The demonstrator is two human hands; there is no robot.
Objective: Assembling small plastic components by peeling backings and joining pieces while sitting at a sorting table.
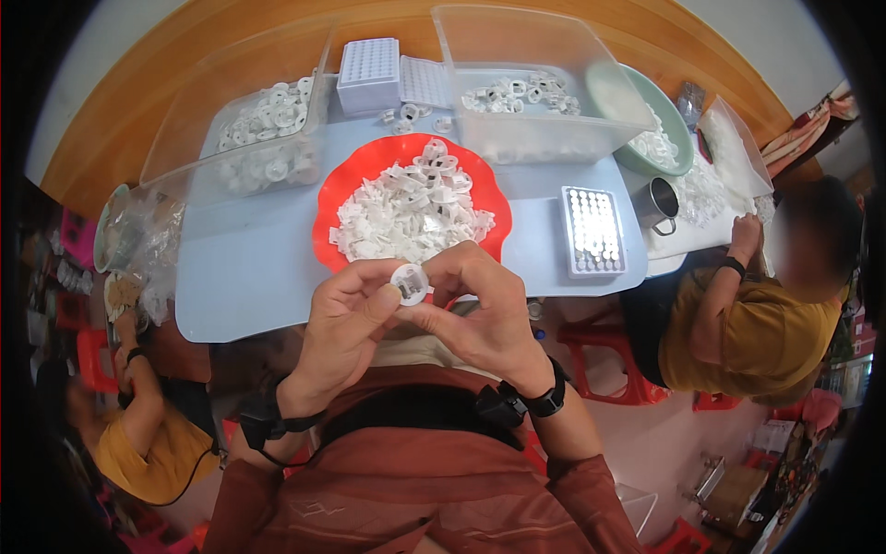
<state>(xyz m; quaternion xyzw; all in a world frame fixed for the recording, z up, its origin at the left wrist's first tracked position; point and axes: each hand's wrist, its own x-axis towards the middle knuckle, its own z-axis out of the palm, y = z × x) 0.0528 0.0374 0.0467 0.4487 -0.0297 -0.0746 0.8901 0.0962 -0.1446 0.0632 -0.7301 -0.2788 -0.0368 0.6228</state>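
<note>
Just in front of my body, over the table's near edge, both hands hold one small round white plastic part (410, 283) with a metallic-looking inside. My left hand (346, 319) pinches its left side, the thumb lying on its face. The fingers of my right hand (484, 309) close on its right side. Directly beyond my hands stands a red bowl (328, 222) with a wavy rim, heaped with loose white plastic parts (411, 208). To the right of it lies a white tray (595, 273) with rows of shiny silver discs.
Two clear bins (563, 138) of white parts stand at the back, with stacked white trays (369, 88) between them. At the right are a green basin (688, 152) and a metal mug (657, 205). One person (766, 323) sits at each side.
</note>
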